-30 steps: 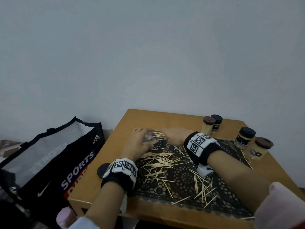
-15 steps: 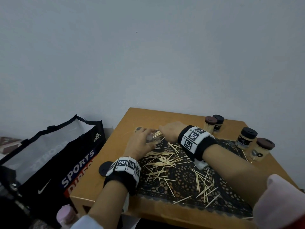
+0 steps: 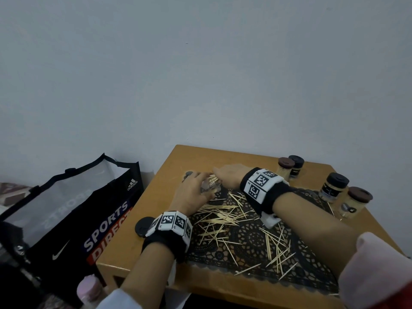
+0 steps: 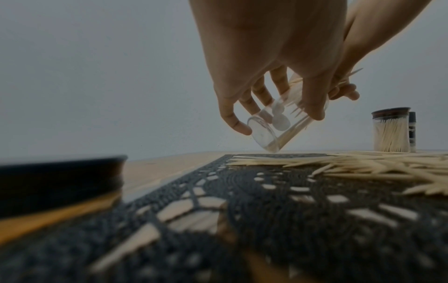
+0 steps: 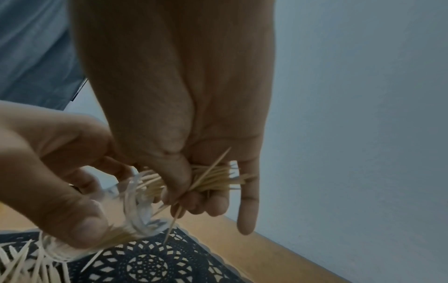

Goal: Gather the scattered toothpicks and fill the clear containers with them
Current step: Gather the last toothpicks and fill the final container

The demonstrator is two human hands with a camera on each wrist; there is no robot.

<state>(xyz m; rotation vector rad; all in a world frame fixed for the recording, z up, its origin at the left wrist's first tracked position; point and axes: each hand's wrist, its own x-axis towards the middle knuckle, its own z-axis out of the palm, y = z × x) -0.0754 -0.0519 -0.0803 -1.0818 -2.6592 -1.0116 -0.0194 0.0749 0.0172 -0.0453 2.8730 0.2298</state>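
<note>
While the left hand [image 4: 271, 76] curls round a tilted clear glass jar [image 4: 278, 126], the right hand [image 5: 194, 134] pinches a bundle of pale wooden toothpicks [image 5: 213, 178] at its mouth.

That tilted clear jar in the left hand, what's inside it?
The jar holds some toothpicks that the right hand is feeding into its mouth. The left hand covers part of it, so how full it is cannot be seen.

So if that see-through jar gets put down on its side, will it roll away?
Probably, yes. The clear jar is round and smooth, so on its side it would likely roll. The left hand holds it tilted with only a few toothpicks going in, so it is probably light. The lacy mat might slow it.
</note>
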